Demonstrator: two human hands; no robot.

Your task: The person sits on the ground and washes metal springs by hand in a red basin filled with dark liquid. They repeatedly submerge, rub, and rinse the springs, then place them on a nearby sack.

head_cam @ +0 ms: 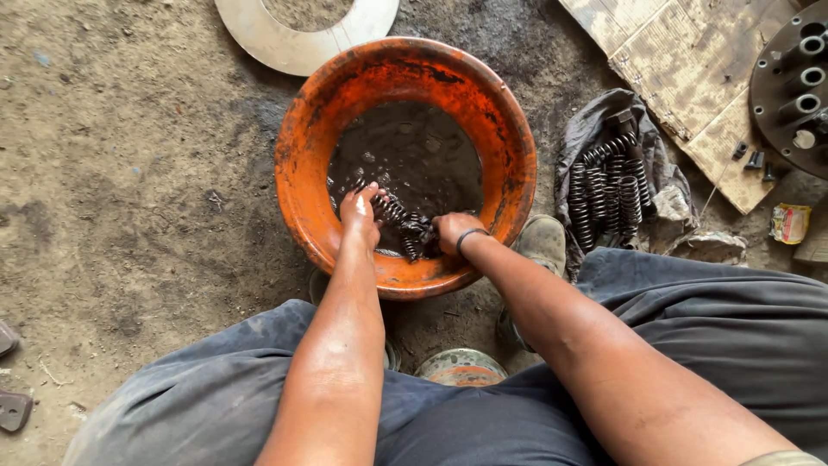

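Observation:
An orange bowl (304,164) stands on the dirt floor, partly filled with dark, oily liquid (414,151). Both my hands reach into its near side. My left hand (360,211) grips one end of a dark coil spring (398,217) at the liquid's surface. My right hand (454,231), with a dark band on the wrist, holds the other end of the spring, its fingers partly sunk in the liquid. More springs may lie under the surface; I cannot tell.
Several dark coil springs (604,185) lie on a grey rag (595,125) right of the bowl. A round metal plate with studs (793,95) rests on cardboard (690,60) at top right. A pale flat ring (293,43) lies behind the bowl. My shoe (542,242) is beside it.

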